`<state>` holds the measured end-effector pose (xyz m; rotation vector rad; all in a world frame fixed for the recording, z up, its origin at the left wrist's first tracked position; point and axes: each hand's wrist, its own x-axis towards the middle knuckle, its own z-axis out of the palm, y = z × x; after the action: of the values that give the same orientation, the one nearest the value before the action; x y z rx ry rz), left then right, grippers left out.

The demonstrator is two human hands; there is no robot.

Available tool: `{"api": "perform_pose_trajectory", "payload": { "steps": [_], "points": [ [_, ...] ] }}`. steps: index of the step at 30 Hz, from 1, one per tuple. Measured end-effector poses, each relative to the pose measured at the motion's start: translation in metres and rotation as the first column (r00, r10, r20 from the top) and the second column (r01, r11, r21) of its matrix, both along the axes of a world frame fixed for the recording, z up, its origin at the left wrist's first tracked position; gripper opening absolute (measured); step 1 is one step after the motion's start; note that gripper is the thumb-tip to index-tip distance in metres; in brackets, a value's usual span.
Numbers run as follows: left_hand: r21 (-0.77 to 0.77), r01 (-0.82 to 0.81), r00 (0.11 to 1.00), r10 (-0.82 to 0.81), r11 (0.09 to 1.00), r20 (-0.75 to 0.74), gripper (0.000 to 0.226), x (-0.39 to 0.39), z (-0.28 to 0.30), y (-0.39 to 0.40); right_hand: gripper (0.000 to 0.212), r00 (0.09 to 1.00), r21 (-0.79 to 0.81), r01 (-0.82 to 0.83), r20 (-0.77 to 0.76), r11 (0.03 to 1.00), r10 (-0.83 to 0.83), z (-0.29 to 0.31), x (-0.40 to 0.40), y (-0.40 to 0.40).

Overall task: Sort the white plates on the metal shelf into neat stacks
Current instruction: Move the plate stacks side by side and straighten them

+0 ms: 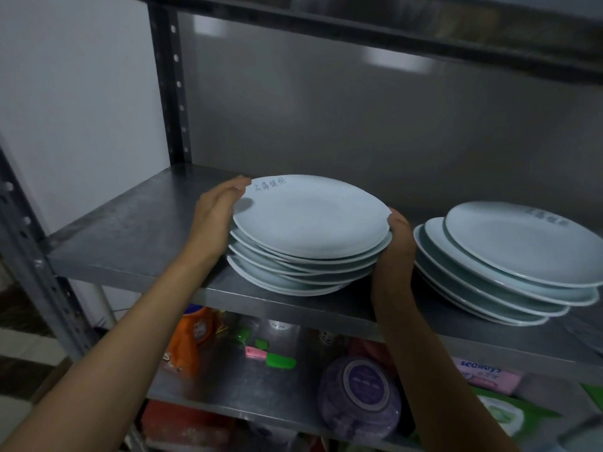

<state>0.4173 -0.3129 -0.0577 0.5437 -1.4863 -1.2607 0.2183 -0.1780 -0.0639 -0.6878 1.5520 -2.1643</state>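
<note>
Two plate stacks (pixel 310 236) (pixel 509 265) side by side on the shelf (pixel 130 236)

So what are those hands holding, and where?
The left hand and right hand press the opposite side edges of the left plate stack.

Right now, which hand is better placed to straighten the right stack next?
Right hand: it touches the left stack on the side facing the uneven right stack. The left hand is on the far side.

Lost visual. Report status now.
Both hands, left and right, press the left stack of white plates. Stack uneven. Right stack of white plates close beside.
</note>
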Motion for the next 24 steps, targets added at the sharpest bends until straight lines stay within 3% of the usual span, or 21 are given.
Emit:
{"api": "perform_pose_trajectory", "payload": {
  "steps": [3, 7, 11, 15, 19, 24],
  "points": [
    [0.033, -0.015, 1.0, 0.016, 0.999, -0.017, 0.029, 0.002, 0.0, -0.003, 0.04, 0.999, 0.019, -0.028, 0.029, 0.999, 0.027, 0.0, 0.002, 0.0],
    [0.285, -0.005, 0.988, 0.049, 0.958, -0.146, 0.031, 0.004, 0.007, -0.004, 0.044, 0.997, 0.076, -0.038, 0.072, 0.996, 0.033, 0.0, 0.001, -0.002],
    [0.287, 0.064, 0.986, -0.016, 0.956, -0.167, 0.019, 0.005, 0.006, -0.002, 0.066, 0.985, 0.11, -0.082, 0.159, 0.991, 0.064, 0.004, 0.001, 0.0],
    [0.299, 0.097, 0.989, -0.058, 0.949, -0.134, 0.029, 0.003, 0.004, 0.0, 0.052, 0.992, 0.098, -0.091, 0.091, 0.991, 0.082, 0.007, 0.008, 0.004],
    [0.303, 0.059, 0.995, -0.03, 0.951, -0.098, 0.034, 0.006, 0.004, -0.003, 0.064, 0.995, 0.127, -0.089, 0.064, 0.988, 0.082, 0.002, 0.007, 0.002],
    [0.234, 0.009, 1.0, -0.011, 0.972, 0.009, 0.034, 0.011, 0.003, -0.004, 0.064, 0.997, 0.154, -0.078, 0.034, 0.985, 0.074, 0.0, 0.003, 0.0]
  ]
}}
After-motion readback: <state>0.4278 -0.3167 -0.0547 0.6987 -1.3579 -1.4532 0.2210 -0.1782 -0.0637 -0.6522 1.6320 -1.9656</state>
